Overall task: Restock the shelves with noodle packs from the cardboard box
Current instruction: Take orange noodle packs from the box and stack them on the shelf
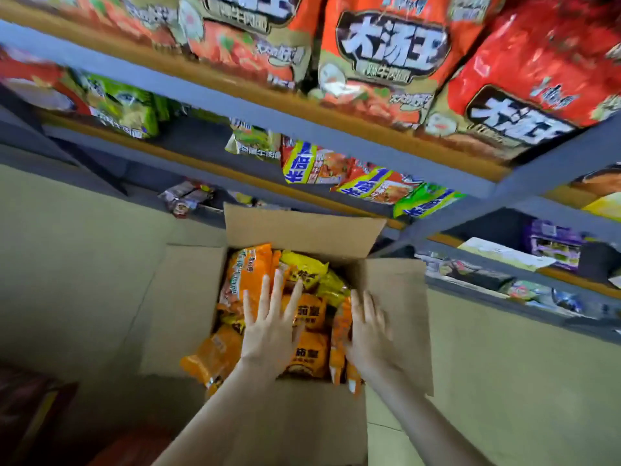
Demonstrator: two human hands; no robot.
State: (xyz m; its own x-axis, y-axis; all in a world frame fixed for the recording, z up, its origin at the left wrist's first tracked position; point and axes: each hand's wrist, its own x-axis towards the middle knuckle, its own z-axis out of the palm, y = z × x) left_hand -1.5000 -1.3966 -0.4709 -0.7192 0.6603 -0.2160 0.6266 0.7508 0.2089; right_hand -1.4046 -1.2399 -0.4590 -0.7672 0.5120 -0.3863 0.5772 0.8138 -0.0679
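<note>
An open cardboard box (188, 307) stands on the floor below me, its flaps spread out. Inside lie several orange and yellow noodle packs (250, 274). My left hand (270, 326) hovers flat over the packs with fingers straight and spread, holding nothing. My right hand (368, 331) reaches down at the box's right inner edge, fingers straight, beside an upright orange pack (341, 331); whether it touches that pack is unclear. Grey metal shelves (336, 129) rise behind the box, stocked with red, green and yellow noodle packs.
Big red noodle bags (389, 58) fill the top shelf overhead. Green packs (124, 109) and yellow-banded packs (369, 183) sit on the middle shelf. Lower right shelves hold purple boxes (551, 245). A dark red object (30, 408) lies on the pale floor at left.
</note>
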